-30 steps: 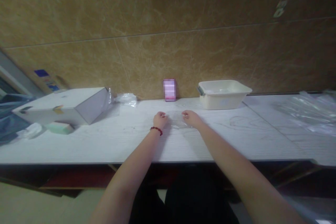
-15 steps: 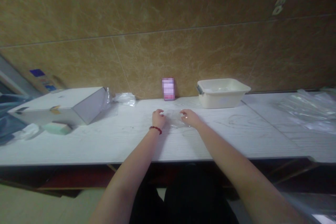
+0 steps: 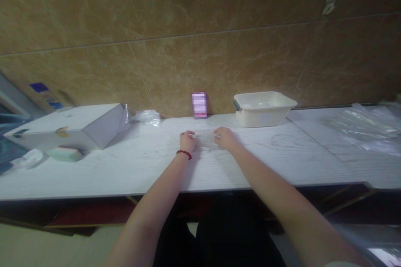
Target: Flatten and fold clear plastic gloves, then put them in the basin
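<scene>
"Brown marbled tiles make the wall; below them is a long white table with wood grain."

"How many things are on it?"

"I count one white box, one pale green block before it, one cream basin, and one upright device near the wall, its screen blurred. One heap of plastic lies far right."

"And the hands?"

"Two. Between them, on the table, is a clear film. The left hand has its fingers curled; the right hand has them bent towards the film. Whether either one pinches it, I cannot tell."
</scene>
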`<action>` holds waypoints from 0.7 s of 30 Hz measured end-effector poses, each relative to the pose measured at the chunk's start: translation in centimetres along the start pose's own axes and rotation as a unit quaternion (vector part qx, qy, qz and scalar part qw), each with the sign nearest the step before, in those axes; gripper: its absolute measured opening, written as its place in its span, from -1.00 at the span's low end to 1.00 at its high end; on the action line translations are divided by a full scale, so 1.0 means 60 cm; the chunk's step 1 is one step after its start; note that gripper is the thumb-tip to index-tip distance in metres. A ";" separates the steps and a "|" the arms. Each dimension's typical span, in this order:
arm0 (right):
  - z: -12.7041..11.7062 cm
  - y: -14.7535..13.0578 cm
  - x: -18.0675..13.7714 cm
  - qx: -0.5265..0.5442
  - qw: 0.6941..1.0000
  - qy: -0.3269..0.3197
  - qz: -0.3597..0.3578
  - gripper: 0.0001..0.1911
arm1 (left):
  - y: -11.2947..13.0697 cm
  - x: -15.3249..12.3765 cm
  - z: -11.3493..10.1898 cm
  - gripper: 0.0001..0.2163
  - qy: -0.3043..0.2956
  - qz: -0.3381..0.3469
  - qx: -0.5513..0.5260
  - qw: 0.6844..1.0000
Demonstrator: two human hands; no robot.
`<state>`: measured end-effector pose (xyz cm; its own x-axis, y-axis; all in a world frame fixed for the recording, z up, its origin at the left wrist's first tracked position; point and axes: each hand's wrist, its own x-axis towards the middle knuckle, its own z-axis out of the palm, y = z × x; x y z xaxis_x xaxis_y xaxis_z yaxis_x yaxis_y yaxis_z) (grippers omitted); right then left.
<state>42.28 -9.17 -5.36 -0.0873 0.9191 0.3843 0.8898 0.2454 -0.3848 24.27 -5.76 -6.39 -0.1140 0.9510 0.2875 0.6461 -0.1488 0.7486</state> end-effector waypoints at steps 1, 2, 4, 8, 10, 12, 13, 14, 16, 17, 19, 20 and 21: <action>0.000 -0.001 0.000 -0.009 1.000 0.005 -0.004 -0.76 | 0.000 0.000 0.000 -0.74 -0.001 0.004 0.003 1.000; 0.000 -0.004 0.001 -0.015 1.000 0.006 -0.009 -0.76 | 0.000 0.000 0.000 -0.74 -0.001 0.008 0.006 1.000; 0.000 -0.013 0.001 -0.019 1.000 0.005 -0.023 -0.75 | 0.001 -0.001 -0.001 -0.73 -0.005 0.016 0.010 1.000; 0.000 -0.040 0.002 -0.033 0.998 -0.029 -0.055 -0.70 | 0.003 -0.001 -0.004 -0.75 -0.013 0.031 0.021 0.999; 0.003 -0.051 0.003 -0.053 0.995 -0.063 -0.061 -0.68 | 0.003 0.000 -0.004 -0.75 -0.015 0.038 0.026 0.999; 0.009 -0.056 0.003 -0.071 0.992 -0.087 -0.065 -0.67 | 0.001 0.001 -0.003 -0.75 -0.019 0.043 0.028 0.999; 0.013 -0.056 0.002 -0.076 0.990 -0.095 -0.070 -0.66 | 0.000 0.002 -0.002 -0.74 -0.023 0.046 0.028 0.998; 0.017 -0.055 0.002 -0.077 0.989 -0.101 -0.075 -0.65 | -0.001 0.002 -0.001 -0.73 -0.027 0.050 0.029 0.998; 0.024 -0.050 0.000 -0.075 0.987 -0.114 -0.084 -0.63 | -0.003 0.004 0.000 -0.73 -0.039 0.062 0.032 0.997; 0.027 -0.048 -0.002 -0.074 0.986 -0.120 -0.087 -0.62 | -0.003 0.005 0.000 -0.73 -0.045 0.069 0.035 0.996; 0.030 -0.044 -0.004 -0.075 0.984 -0.129 -0.092 -0.59 | -0.002 0.007 -0.002 -0.73 -0.056 0.085 0.042 0.994; 0.030 -0.043 -0.006 -0.078 0.983 -0.131 -0.097 -0.58 | 0.000 0.007 -0.004 -0.74 -0.060 0.092 0.045 0.993; 0.030 -0.043 -0.007 -0.082 0.982 -0.132 -0.103 -0.57 | 0.002 0.007 -0.007 -0.74 -0.063 0.102 0.048 0.992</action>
<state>39.19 -9.66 -6.06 -0.3667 0.9084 0.2009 0.8996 0.4013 -0.1725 24.00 -5.50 -5.92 0.1177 0.9312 0.3449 0.7161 -0.3202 0.6202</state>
